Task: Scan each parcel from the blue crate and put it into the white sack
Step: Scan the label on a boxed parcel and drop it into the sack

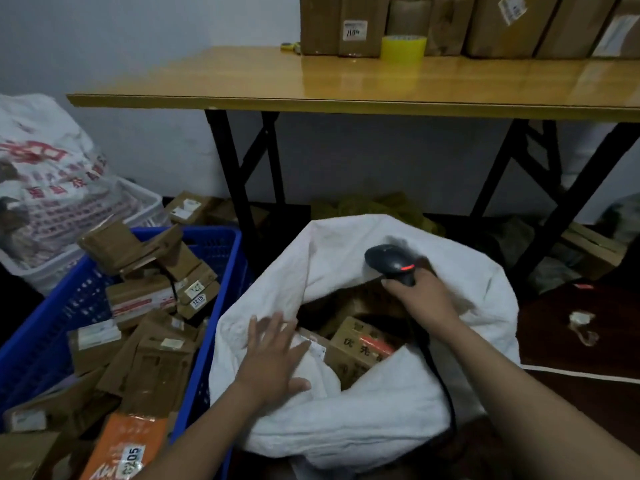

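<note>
The white sack (381, 420) stands open on the floor in the middle, with several brown cardboard parcels (360, 344) inside. My left hand (273, 355) lies flat with spread fingers over the sack's left rim, above a parcel with a white label (317, 344). My right hand (420, 296) grips a black barcode scanner (393, 261) over the sack's mouth; its red light is on and its cable hangs down along the sack. The blue crate (225, 306) sits to the left, filled with several brown parcels (152, 344) and an orange one (128, 441).
A yellow folding table (346, 84) with black legs stands behind the sack, carrying cardboard boxes (346, 22) and a yellow tape roll (403, 46). A white basket with a printed bag (52, 188) is at the far left. A dark wooden board (581, 327) lies at the right.
</note>
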